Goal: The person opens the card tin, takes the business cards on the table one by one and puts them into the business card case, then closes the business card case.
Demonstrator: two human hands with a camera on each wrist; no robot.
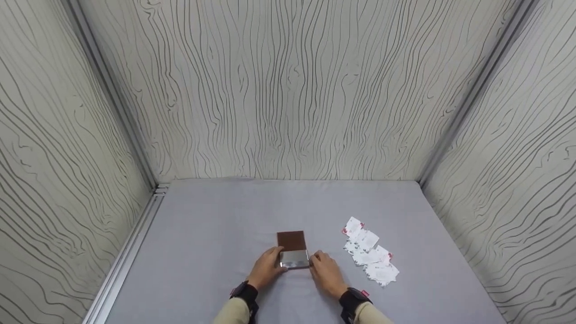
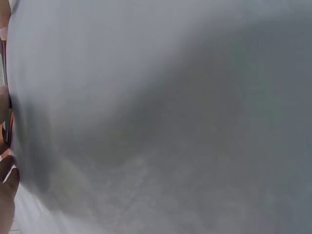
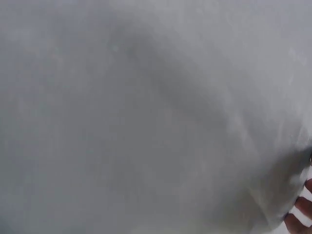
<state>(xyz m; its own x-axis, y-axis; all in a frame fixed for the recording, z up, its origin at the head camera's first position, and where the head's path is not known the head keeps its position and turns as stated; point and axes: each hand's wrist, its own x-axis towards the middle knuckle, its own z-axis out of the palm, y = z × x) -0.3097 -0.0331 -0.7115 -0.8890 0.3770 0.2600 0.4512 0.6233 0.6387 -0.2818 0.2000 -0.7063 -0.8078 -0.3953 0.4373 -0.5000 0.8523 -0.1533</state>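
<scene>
A flat case [image 1: 291,241] lies on the grey cloth, its far part a plain brown panel and its near part silvery and shiny. My left hand [image 1: 265,268] holds its left edge, the thumb by the near corner and a finger farther up the side. At the right edge of the near part, my right hand [image 1: 327,273] grips with bent fingers. In the left wrist view only a sliver of the case [image 2: 10,122] shows, with fingers around it. The right wrist view catches just some fingertips [image 3: 303,207] at its lower right edge.
Several white packets [image 1: 369,254] with red and green marks lie overlapped in a slanting row, right of the hands. Grey cloth [image 1: 216,216] covers the table. Wood-grain panels [image 1: 288,90] stand on three sides, and a metal rail [image 1: 128,256] runs along the left edge.
</scene>
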